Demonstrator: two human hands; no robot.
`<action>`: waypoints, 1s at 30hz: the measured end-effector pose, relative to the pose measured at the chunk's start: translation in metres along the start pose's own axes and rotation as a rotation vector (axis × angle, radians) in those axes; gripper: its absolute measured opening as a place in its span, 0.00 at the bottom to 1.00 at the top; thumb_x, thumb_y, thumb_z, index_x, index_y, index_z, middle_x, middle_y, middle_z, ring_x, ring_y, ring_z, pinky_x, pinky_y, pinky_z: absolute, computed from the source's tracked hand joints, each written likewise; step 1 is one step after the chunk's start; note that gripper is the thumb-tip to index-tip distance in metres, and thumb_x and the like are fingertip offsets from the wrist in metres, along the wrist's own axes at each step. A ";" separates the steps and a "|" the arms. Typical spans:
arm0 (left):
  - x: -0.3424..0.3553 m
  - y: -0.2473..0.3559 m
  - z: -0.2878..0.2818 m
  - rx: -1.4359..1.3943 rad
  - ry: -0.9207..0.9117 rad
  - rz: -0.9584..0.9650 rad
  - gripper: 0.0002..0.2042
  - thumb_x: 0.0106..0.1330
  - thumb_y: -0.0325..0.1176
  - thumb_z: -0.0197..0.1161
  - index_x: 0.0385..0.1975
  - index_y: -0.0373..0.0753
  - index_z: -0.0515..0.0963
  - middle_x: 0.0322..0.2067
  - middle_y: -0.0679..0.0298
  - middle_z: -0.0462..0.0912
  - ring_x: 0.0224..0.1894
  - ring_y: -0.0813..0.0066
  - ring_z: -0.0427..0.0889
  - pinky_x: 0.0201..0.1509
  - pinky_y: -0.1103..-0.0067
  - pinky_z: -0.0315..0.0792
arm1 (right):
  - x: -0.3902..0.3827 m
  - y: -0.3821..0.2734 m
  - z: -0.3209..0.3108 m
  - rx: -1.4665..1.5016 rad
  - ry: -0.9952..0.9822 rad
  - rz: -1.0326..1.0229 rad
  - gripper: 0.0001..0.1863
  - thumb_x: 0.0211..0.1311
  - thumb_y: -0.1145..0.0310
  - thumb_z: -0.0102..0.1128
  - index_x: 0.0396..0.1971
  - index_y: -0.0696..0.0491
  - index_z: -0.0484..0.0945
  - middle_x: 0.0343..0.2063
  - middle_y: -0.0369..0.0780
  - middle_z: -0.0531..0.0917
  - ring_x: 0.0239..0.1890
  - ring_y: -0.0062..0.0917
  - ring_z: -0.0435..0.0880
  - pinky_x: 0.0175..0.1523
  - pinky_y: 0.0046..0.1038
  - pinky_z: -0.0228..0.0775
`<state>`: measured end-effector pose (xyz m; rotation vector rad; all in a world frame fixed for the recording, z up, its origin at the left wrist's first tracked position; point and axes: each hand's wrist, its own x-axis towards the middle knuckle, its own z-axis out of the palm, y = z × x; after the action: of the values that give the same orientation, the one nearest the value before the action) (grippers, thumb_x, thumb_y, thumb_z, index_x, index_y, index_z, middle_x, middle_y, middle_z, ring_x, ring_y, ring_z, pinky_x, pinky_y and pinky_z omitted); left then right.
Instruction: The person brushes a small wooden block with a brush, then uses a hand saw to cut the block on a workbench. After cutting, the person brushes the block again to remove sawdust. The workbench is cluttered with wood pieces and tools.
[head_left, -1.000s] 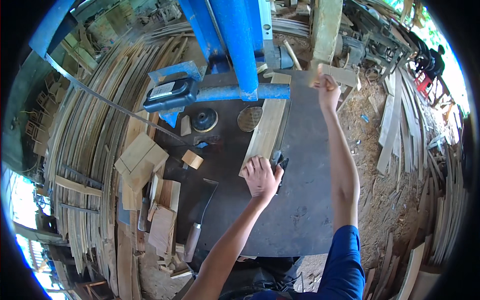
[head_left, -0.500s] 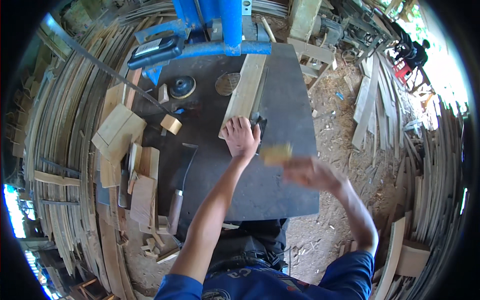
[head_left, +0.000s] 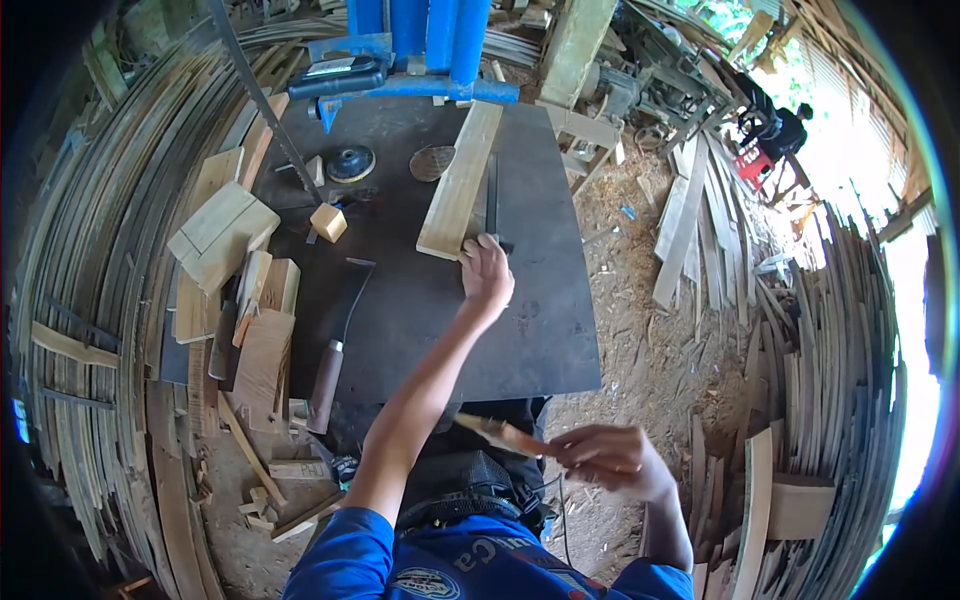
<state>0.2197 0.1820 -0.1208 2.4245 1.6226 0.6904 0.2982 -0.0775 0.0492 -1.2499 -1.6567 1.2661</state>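
Observation:
My left hand [head_left: 485, 275] has its fingers curled at the near end of a long pale board [head_left: 460, 180], over something dark that it mostly hides. A dark straight strip [head_left: 492, 195] lies along the board's right side on the dark tabletop [head_left: 535, 340]. My right hand [head_left: 610, 460] grips a narrow yellowish-brown wooden piece [head_left: 505, 435] in front of the table's near edge. Left of my left arm lie a wooden-handled blade [head_left: 325, 385] and a small wooden block [head_left: 328, 222]. Behind them are a black disc pad [head_left: 350, 163] and an oval plate [head_left: 432, 162].
A blue machine frame [head_left: 435, 92] stands at the back, with a thin saw blade [head_left: 262, 105] slanting down at left. Offcuts [head_left: 222, 238] crowd the table's left side. Stacked strips [head_left: 110, 200] flank both sides. A person [head_left: 780, 135] is near a red seat at back right.
My right hand has swung down from the table's far right corner to below the near edge with the wooden piece. My left hand has slid off the board's top onto its near end.

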 end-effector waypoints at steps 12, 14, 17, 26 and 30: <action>-0.153 -0.095 -0.161 -0.648 -0.114 -0.234 0.23 0.45 0.30 0.69 0.37 0.31 0.65 0.34 0.51 0.77 0.36 0.59 0.79 0.39 0.71 0.71 | 0.092 0.056 -0.021 -0.135 0.484 0.001 0.06 0.56 0.75 0.55 0.31 0.60 0.77 0.21 0.38 0.81 0.21 0.18 0.80 0.27 0.18 0.71; -0.183 -0.112 -0.179 -0.702 -0.125 -0.296 0.20 0.47 0.28 0.68 0.38 0.30 0.67 0.35 0.55 0.77 0.36 0.65 0.78 0.40 0.73 0.70 | 0.137 0.103 -0.032 -0.008 0.581 -0.012 0.06 0.56 0.72 0.55 0.28 0.59 0.77 0.20 0.37 0.81 0.20 0.18 0.79 0.27 0.17 0.70; -0.206 -0.112 -0.196 -0.843 -0.109 -0.420 0.19 0.50 0.25 0.65 0.42 0.32 0.68 0.33 0.62 0.75 0.35 0.74 0.74 0.41 0.78 0.69 | 0.192 0.145 -0.084 0.071 0.868 -0.025 0.07 0.55 0.70 0.55 0.24 0.58 0.77 0.16 0.37 0.79 0.20 0.18 0.79 0.24 0.20 0.70; -0.204 -0.091 -0.188 -0.994 -0.215 -0.480 0.09 0.61 0.29 0.58 0.29 0.33 0.65 0.20 0.66 0.69 0.22 0.75 0.67 0.29 0.79 0.66 | 0.262 0.131 -0.093 0.378 0.944 -0.036 0.12 0.52 0.74 0.57 0.33 0.66 0.70 0.31 0.48 0.78 0.23 0.33 0.82 0.28 0.27 0.83; -0.207 -0.099 -0.174 -0.691 -0.163 -0.355 0.15 0.60 0.37 0.60 0.28 0.34 0.62 0.18 0.61 0.64 0.21 0.70 0.64 0.26 0.74 0.61 | 0.237 0.173 -0.100 0.183 1.270 -0.056 0.08 0.53 0.73 0.56 0.29 0.63 0.72 0.24 0.43 0.78 0.21 0.27 0.80 0.25 0.26 0.77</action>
<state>-0.0056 0.0117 -0.0632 1.6156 1.3890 0.7946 0.3676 0.1877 -0.0950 -1.3945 -0.6136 0.3352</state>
